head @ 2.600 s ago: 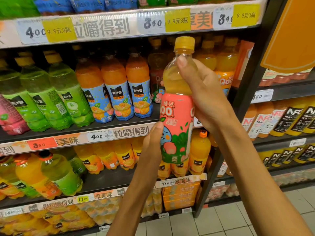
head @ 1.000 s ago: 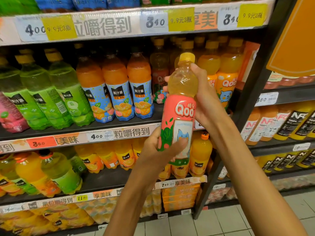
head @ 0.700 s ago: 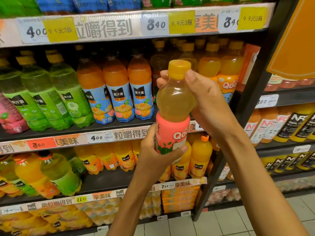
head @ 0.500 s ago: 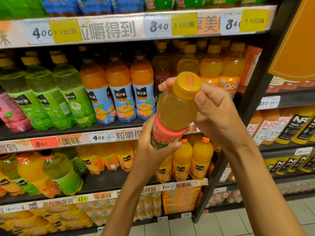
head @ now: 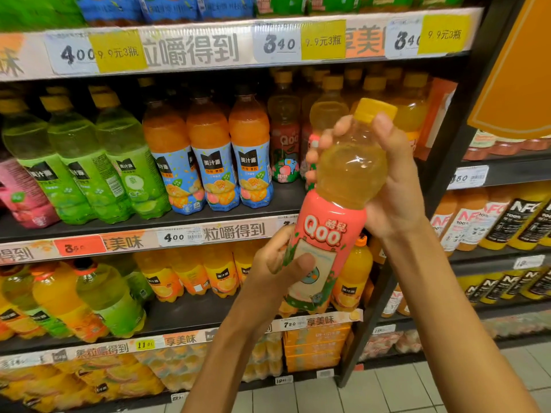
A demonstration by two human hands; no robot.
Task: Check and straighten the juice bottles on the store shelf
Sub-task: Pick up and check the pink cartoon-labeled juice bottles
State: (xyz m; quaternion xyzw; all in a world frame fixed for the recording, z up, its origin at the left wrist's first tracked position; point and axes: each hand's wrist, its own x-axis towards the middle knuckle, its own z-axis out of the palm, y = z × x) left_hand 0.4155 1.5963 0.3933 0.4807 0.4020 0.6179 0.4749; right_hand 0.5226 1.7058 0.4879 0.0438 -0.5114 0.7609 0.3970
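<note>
Dark metal shelving point(head: 208, 217) fills most of your view, each shelf edge faced with a pale price strip point(head: 190, 49) carrying printed characters, white price tags and yellow offer stickers. On the middle shelf, at the left of the frame, stand green-labelled clear plastic juice bottles point(head: 80, 162), and just right of them three orange juice bottles with blue labels point(head: 208, 162); behind your hands, more yellow-capped bottles point(head: 331, 105) crowd the right end of that shelf. The shelf below holds smaller orange bottles point(head: 190, 278) and some green ones leaning at lower left. A black upright post point(head: 441, 180) divides this bay from another at the right edge, where dark-labelled orange bottles point(head: 512, 225) lie tilted. Pale floor tiles point(head: 387, 391) show along the bottom right. You hold the clear plastic bottle of yellow juice with a pink Qoo label and yellow cap point(head: 343, 186) in front of the shelves, centre right of the frame, its cap tipped slightly to the right. Your right hand point(head: 396, 180) wraps the clear shoulder of the bottle from the right, fingertips curled round its far side, thumb up by the cap. Your left hand point(head: 280, 269) grips the labelled lower body, thumb pressed across the label.
</note>
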